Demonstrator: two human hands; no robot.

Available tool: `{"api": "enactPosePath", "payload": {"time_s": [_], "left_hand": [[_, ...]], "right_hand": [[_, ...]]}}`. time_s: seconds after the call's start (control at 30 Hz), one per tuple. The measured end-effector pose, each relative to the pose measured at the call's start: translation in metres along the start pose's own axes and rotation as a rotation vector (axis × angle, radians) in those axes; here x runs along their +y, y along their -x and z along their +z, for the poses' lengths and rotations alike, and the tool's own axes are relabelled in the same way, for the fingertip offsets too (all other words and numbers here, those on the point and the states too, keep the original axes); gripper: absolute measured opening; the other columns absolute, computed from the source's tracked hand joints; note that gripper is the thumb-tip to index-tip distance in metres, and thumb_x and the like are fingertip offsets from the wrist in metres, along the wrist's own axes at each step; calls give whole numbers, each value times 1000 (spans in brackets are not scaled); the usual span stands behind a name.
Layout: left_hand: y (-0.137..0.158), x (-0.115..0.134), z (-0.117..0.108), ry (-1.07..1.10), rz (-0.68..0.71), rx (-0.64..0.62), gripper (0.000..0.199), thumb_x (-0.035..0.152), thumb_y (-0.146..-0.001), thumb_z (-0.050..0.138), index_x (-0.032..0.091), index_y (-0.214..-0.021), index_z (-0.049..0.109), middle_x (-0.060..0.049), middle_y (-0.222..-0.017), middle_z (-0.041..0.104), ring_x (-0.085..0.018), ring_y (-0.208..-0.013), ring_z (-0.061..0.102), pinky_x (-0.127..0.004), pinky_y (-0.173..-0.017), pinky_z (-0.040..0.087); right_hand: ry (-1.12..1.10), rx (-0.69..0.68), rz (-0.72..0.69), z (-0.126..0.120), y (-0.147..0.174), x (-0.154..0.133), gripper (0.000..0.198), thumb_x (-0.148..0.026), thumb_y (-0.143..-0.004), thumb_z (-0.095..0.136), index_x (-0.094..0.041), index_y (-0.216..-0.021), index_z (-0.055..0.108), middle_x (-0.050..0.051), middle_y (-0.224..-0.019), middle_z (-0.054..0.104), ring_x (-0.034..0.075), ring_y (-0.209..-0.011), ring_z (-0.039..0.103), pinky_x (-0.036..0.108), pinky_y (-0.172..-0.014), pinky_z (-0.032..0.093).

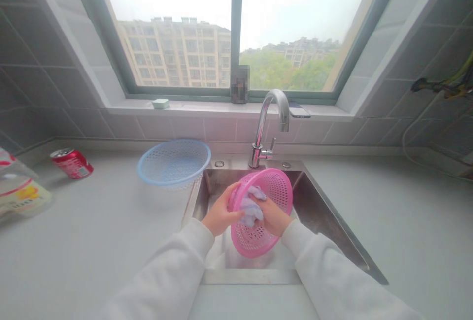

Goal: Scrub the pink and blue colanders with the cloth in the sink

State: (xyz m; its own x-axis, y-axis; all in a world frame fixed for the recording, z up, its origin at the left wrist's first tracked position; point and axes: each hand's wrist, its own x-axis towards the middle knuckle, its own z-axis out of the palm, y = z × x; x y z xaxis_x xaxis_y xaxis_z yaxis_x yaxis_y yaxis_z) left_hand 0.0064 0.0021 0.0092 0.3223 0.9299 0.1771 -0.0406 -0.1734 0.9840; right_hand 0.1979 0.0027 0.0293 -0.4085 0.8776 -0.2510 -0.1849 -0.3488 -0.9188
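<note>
Over the sink (328, 231), a pink plastic colander (254, 248) is held tilted, its open side facing me. My left hand (223, 214) is closed on the colander's left rim, thumb on the near side. Inside the colander, my right hand (271, 215) presses a crumpled white and pale purple cloth (252, 210) against the inner wall. Some of my right fingers are hidden behind the cloth. Behind the colander rises a chrome faucet (263, 125); no water is seen coming from its spout.
A blue plastic basket (175, 162) sits left of the sink. Farther left are a red can (72, 163) lying on its side and a clear plastic container (22, 189). On the windowsill are a pale green block (160, 104) and a phone (299, 110).
</note>
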Motion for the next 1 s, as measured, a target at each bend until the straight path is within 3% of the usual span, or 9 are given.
{"api": "enactPosePath", "payload": {"time_s": [0.1, 0.3, 0.37, 0.47, 0.57, 1.0], "left_hand": [[-1, 1, 0, -28, 0, 22, 87, 25, -69, 79, 19, -151, 48, -15, -151, 59, -38, -134, 59, -51, -117, 44], [1, -1, -1, -92, 59, 60, 87, 25, -69, 80, 20, -151, 50, -14, -154, 57, -38, -138, 56, -54, -122, 40], [2, 0, -2, -131, 68, 60, 88, 25, -70, 80, 21, -152, 50, -15, -156, 55, -38, -140, 55, -55, -123, 38], [4, 3, -3, -198, 96, 51, 87, 24, -70, 81, 21, -151, 51, -15, -158, 53, -38, -142, 53, -54, -124, 37], [4, 6, -3, -249, 118, 37, 86, 21, -68, 79, 21, -150, 52, -14, -156, 54, -38, -144, 51, -54, -126, 35], [3, 6, 0, -266, 106, 58, 86, 20, -67, 78, 22, -150, 52, -14, -155, 56, -37, -143, 52, -53, -124, 36]], "right_hand": [[61, 81, -8, 2, -1, 1, 48, -57, -89, 72, -29, -124, 55, -1, -85, 68, 17, -61, 65, 27, -42, 52], [220, 143, -191, 2, -7, 2, 55, -55, -82, 77, -27, -125, 57, 5, -109, 72, 22, -75, 72, 31, -46, 57], [264, 153, -249, 0, -9, 2, 53, -54, -81, 78, -26, -123, 60, 6, -108, 74, 24, -83, 73, 35, -58, 62], [304, 172, -331, -4, -11, 3, 48, -50, -80, 80, -25, -118, 65, 6, -110, 77, 25, -100, 73, 42, -89, 61], [320, 177, -326, -7, -13, 6, 47, -49, -77, 83, -24, -115, 68, 7, -115, 78, 27, -107, 72, 48, -104, 55], [312, 184, -252, -10, -17, 14, 53, -47, -69, 88, -26, -113, 68, 7, -111, 78, 29, -105, 72, 54, -107, 54]]}}
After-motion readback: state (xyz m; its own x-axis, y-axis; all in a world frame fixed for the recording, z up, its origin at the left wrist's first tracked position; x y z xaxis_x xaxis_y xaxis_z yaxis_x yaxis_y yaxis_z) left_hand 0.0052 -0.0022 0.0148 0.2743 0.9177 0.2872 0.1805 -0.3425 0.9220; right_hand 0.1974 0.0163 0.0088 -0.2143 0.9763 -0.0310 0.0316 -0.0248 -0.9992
